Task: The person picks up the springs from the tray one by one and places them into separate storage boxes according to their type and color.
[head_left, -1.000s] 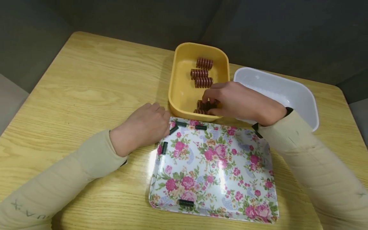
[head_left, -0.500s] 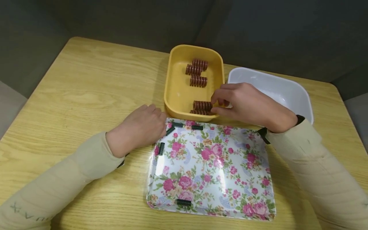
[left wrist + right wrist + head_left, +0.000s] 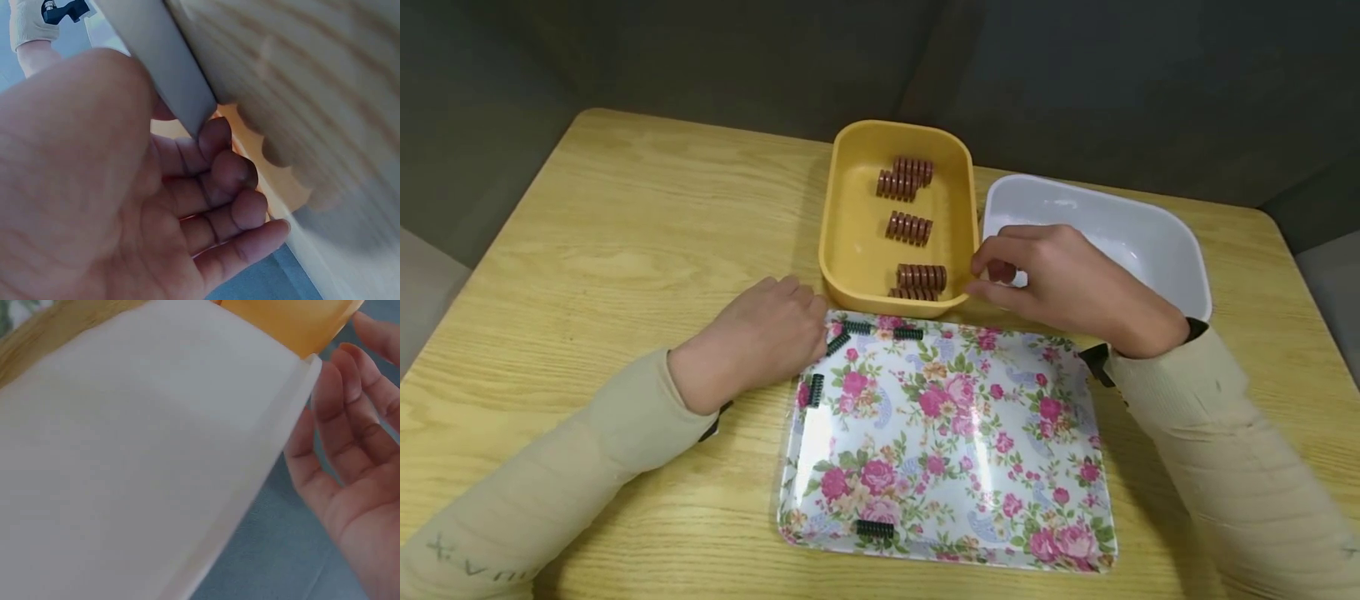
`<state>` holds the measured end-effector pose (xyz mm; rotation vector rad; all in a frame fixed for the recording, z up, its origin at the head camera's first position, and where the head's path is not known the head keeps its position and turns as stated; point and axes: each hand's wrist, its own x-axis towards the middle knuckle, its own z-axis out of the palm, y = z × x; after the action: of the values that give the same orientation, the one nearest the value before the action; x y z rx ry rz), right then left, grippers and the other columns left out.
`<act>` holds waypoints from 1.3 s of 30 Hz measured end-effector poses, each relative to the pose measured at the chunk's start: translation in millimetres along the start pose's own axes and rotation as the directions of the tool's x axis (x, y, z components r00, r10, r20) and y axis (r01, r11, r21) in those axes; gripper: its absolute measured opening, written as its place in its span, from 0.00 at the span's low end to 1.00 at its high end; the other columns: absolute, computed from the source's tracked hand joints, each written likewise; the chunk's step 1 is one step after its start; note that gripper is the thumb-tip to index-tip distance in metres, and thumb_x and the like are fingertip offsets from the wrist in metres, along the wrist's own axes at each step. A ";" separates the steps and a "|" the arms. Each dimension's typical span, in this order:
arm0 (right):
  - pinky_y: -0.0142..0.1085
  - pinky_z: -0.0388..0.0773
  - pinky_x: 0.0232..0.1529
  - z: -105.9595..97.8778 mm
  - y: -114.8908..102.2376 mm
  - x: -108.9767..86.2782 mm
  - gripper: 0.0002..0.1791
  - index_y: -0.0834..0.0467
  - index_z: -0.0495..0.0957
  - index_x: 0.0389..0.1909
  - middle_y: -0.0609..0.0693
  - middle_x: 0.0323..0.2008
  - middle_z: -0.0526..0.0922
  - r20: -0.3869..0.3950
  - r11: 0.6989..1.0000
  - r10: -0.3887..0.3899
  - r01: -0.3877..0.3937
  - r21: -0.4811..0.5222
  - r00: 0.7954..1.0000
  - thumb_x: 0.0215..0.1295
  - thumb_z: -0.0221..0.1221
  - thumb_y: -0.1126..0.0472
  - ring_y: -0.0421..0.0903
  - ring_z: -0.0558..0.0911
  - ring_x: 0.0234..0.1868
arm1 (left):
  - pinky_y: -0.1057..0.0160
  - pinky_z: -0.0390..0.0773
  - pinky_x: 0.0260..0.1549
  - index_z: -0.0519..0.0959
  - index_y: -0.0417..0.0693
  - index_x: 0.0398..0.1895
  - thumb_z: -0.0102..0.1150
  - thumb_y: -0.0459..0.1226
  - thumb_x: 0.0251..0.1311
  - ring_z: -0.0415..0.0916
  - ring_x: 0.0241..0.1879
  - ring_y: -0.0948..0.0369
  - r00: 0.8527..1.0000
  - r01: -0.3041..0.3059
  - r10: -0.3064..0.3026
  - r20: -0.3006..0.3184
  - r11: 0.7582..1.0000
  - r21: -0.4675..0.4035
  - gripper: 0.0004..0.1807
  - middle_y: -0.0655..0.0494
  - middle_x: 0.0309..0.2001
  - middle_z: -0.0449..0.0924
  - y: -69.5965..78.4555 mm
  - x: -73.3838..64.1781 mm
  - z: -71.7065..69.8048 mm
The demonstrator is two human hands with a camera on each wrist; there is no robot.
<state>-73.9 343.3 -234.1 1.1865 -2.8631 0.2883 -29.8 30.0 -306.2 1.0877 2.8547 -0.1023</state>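
My left hand (image 3: 760, 337) grips the far left corner of the floral tray (image 3: 1022, 425); in the left wrist view, its curled fingers (image 3: 240, 209) meet the tray's edge (image 3: 169, 56). On the tray lie several dark green coil springs (image 3: 875, 528), most of them around that corner. Beyond it stands a yellow container (image 3: 842, 225) with several brown coil springs (image 3: 910, 227) inside. Over the gap between that container's right rim and the white container (image 3: 1120, 217) hovers my right hand (image 3: 1052, 275). Its fingers are loosely bent with nothing between them, as the right wrist view also shows (image 3: 350, 425).
The white container stands right of the yellow one, with its near side behind my right hand. A wooden table (image 3: 625, 225) carries everything. Behind its far edge rises a dark grey partition (image 3: 737, 67).
My right hand has left the springs in the yellow container and moved right, past its rim. One brown spring there has rolled slightly nearer. The left hand stays at the tray corner.
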 end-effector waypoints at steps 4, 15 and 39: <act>0.38 0.80 0.35 0.4 -0.5 -1.3 0.05 0.52 0.85 0.36 0.43 0.32 0.86 -0.002 1.000 0.004 -0.004 0.021 1.000 0.62 0.72 0.59 0.37 0.82 0.32 | 0.59 0.72 0.31 0.75 0.42 0.31 0.47 0.43 0.74 0.68 0.30 0.55 1.000 0.002 -0.002 -0.012 1.000 -0.012 0.16 0.51 0.28 0.75 -0.8 -1.2 1.1; 0.37 0.82 0.35 1.0 -1.8 1.1 0.05 0.53 0.85 0.37 0.44 0.32 0.87 0.029 0.998 0.025 -0.026 0.049 0.999 0.63 0.71 0.58 0.36 0.81 0.33 | 0.59 0.71 0.30 0.75 0.41 0.31 0.48 0.43 0.74 0.68 0.29 0.55 0.999 -0.002 0.002 -0.033 1.000 -0.008 0.16 0.51 0.28 0.75 -1.8 -1.6 2.8; 0.33 0.81 0.32 1.4 -6.2 -0.1 0.06 0.54 0.86 0.39 0.44 0.32 0.88 0.079 0.995 0.050 -0.056 0.077 0.996 0.63 0.71 0.58 0.34 0.79 0.28 | 0.60 0.70 0.29 0.75 0.41 0.31 0.48 0.43 0.74 0.67 0.29 0.56 1.000 -0.006 0.006 -0.024 1.000 -0.008 0.16 0.51 0.27 0.74 -1.3 0.2 2.5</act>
<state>-69.3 338.8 -234.5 1.1593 -2.9794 0.3690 -30.6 28.9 -308.7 1.1034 2.8702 -0.0774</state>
